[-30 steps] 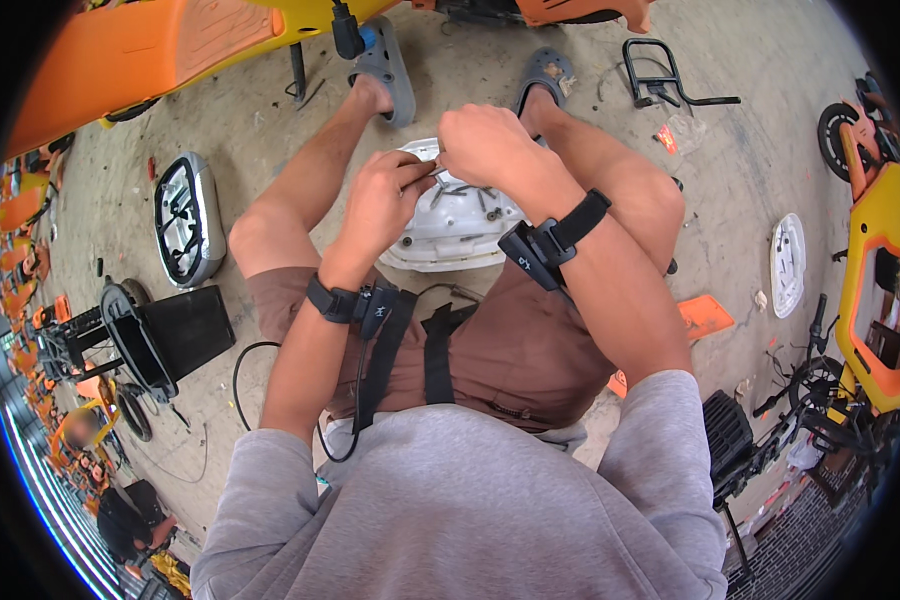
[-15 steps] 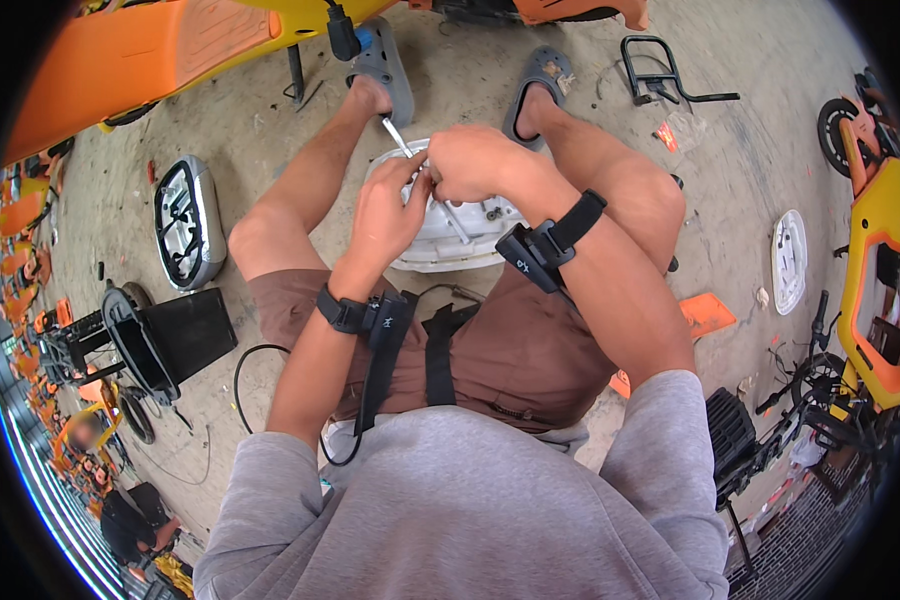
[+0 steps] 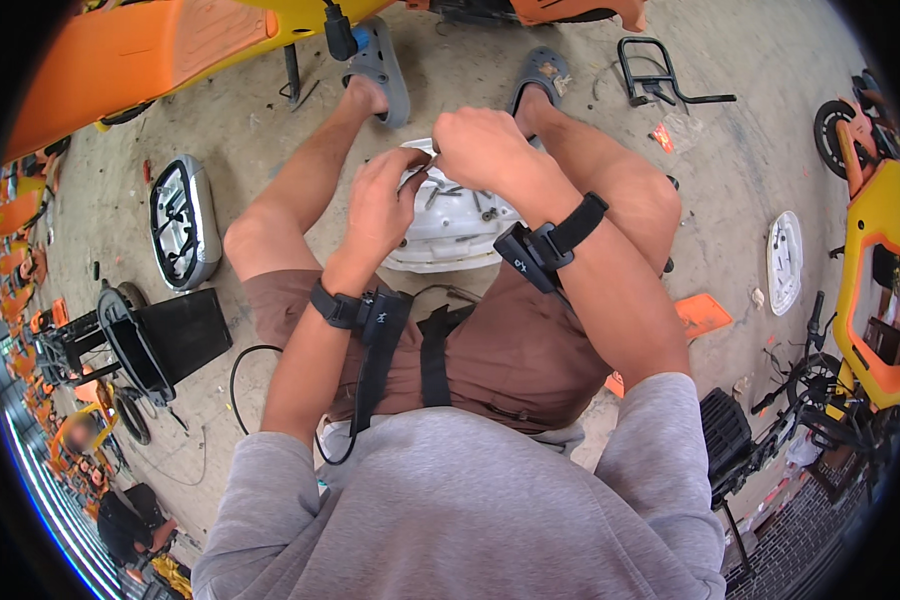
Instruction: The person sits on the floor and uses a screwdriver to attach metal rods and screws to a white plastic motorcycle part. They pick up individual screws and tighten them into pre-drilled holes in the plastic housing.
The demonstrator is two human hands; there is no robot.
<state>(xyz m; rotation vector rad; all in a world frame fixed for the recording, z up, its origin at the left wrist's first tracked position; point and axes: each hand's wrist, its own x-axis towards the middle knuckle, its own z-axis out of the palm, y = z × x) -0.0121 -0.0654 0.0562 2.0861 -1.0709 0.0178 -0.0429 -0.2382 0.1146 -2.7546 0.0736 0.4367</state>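
Between my legs lies a white plastic shell point(image 3: 440, 250), partly covered by my hands. Several loose dark bolts point(image 3: 451, 190) are scattered over its upper face, and a small round metal piece point(image 3: 488, 214) sits toward its right side. My left hand point(image 3: 382, 195) is above the shell's left part, thumb and fingers pinched together. Just to the right, my right hand point(image 3: 480, 148) is closed in a fist, its fingertips meeting those of the left. Whatever is between the fingers is mostly hidden; only a small dark bit shows there.
A yellow and orange scooter body point(image 3: 185, 45) stands ahead at the left. A grey-rimmed shell point(image 3: 202, 225) lies left, a black box-like part point(image 3: 185, 340) below it. Rightward are a black metal frame point(image 3: 650, 80), a white panel point(image 3: 785, 262) and an orange plate point(image 3: 703, 313).
The long silver rod-shaped tool that crossed between my hands no longer shows. My right hand has risen slightly away from me, uncovering more bolts on the shell.
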